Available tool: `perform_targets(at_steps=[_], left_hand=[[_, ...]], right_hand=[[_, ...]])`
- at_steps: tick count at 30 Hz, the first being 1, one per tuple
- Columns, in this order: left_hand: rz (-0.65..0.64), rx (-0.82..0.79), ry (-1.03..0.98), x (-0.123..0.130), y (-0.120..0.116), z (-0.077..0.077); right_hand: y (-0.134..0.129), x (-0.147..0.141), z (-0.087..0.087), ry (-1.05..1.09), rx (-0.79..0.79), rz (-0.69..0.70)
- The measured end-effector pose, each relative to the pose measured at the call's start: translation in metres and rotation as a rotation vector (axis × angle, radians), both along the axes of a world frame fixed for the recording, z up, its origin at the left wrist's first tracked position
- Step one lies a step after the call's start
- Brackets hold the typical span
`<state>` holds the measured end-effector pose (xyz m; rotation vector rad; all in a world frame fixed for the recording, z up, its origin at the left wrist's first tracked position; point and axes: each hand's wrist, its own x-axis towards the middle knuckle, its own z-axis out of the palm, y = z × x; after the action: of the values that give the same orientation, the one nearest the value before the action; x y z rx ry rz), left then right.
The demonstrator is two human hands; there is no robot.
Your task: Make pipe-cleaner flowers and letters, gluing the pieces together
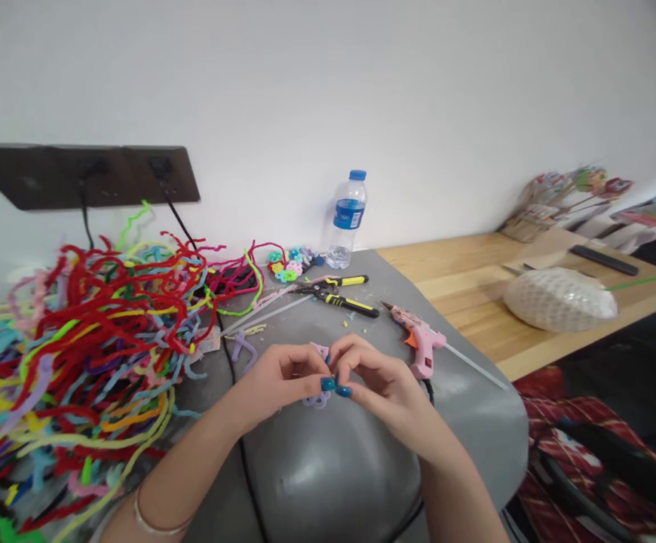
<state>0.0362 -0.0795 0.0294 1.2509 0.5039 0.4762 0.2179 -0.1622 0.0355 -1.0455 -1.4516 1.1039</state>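
Note:
Above the grey mat, my left hand (291, 375) and my right hand (370, 375) meet with thumbs and fingertips pinched together. Between them is a lavender pipe cleaner (317, 401) bent into small loops; the fingers cover much of it. A second lavender pipe cleaner piece (243, 348) lies left of my left hand. The pink hot glue gun (423, 343), a glue stick in its back end, rests right of my right hand. Beyond the hands lie pliers (339, 294) with yellow and black handles, partly over pale glue sticks (268, 311).
A big tangled heap of coloured pipe cleaners (107, 332) fills the left side. At the wall stand a water bottle (347, 226) and small pipe cleaner shapes (294, 262). A bubble-wrapped bundle (559, 299) lies on the wooden table (446, 264). A black cable (244, 467) crosses the mat.

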Motion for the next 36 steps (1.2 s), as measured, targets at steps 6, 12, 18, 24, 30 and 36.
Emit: perform_targets(at_steps=[6,12,18,24,30,36], left_hand=[[0.051,-0.064,-0.044,0.005,-0.005,-0.002],[0.237,-0.416,-0.22,0.016,-0.022,0.001],[0.498,-0.749,-0.407,0.022,-0.042,-0.005],[0.487,-0.622,-0.395,0.016,-0.037,-0.008],[0.387,-0.195,-0.239,0.011,-0.026,-0.013],[0.401,-0.028,-0.178,0.015,-0.029,-0.024]], right_hand=[[-0.001,0.0,0.002,-0.07,0.059,-0.02],[0.006,-0.01,-0.004,-0.075,0.213,-0.17],[0.012,-0.039,-0.017,-0.044,0.349,-0.349],[0.014,-0.053,-0.023,0.051,0.343,-0.421],[0.009,-0.031,-0.02,0.237,0.174,-0.24],[0.005,-0.026,-0.022,0.31,-0.017,-0.265]])
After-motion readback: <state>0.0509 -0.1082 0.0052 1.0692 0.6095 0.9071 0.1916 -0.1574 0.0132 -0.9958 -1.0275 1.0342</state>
